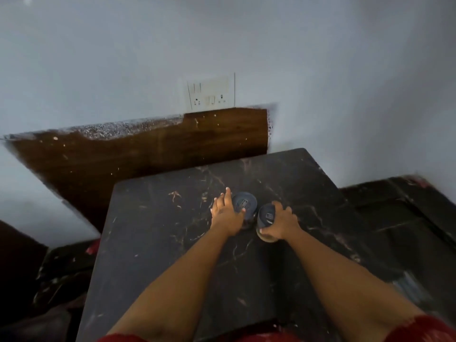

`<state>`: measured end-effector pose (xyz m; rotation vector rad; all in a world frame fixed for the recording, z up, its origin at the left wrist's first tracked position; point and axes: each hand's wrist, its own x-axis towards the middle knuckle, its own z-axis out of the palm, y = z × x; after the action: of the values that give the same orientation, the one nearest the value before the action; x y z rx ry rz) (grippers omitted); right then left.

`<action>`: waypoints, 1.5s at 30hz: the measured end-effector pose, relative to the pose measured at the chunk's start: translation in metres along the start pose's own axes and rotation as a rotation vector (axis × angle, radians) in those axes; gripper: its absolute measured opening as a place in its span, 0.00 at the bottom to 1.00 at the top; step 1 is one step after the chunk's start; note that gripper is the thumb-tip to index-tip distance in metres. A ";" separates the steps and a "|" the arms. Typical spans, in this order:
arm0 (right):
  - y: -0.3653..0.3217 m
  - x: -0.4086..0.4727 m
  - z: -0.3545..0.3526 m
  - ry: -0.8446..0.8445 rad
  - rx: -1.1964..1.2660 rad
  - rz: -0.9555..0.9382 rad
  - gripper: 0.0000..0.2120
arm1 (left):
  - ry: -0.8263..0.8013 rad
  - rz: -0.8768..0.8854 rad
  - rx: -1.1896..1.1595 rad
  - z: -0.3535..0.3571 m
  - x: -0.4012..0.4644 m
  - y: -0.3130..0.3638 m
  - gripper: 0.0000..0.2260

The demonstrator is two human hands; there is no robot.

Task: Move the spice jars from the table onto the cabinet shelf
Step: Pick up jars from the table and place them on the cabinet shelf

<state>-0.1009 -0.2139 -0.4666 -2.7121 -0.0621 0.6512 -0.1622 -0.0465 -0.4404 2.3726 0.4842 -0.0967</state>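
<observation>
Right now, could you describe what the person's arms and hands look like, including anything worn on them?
Both forearms are bare from the hands back toward the elbows. The left hand and the right hand wear no gloves, and no rings, watch or bracelets are visible, though the picture is a little soft. Red fabric, apparently short sleeves with a rough-looking edge, shows at the bottom of the head view near both upper arms.

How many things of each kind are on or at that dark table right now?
Spice jars: 2, the left jar and the right jar
Hands: 2, the left hand and the right hand
Tables: 1
Total: 5
</observation>
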 end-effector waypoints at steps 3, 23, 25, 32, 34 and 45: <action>0.003 -0.006 0.009 0.134 0.169 -0.017 0.47 | -0.013 -0.129 -0.170 0.008 -0.011 -0.011 0.35; -0.089 -0.105 -0.017 0.108 1.249 -0.107 0.48 | -0.507 -0.305 -1.599 -0.053 -0.064 -0.010 0.25; -0.088 -0.106 -0.020 0.090 1.252 -0.070 0.43 | -0.467 -0.252 -1.511 -0.058 -0.064 -0.013 0.23; -0.095 -0.111 -0.025 -0.011 1.423 -0.120 0.28 | -0.306 -0.201 -1.515 -0.069 -0.059 -0.009 0.16; -0.095 -0.111 -0.032 -0.062 1.429 -0.123 0.27 | -0.224 -0.138 -1.494 -0.070 -0.054 -0.007 0.13; -0.095 -0.099 -0.086 0.047 1.267 -0.358 0.40 | -0.211 0.048 -1.278 -0.087 -0.025 0.065 0.22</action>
<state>-0.1476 -0.1647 -0.3195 -1.4370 -0.0824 0.3171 -0.1672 -0.0421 -0.3294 1.1016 0.2458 -0.0014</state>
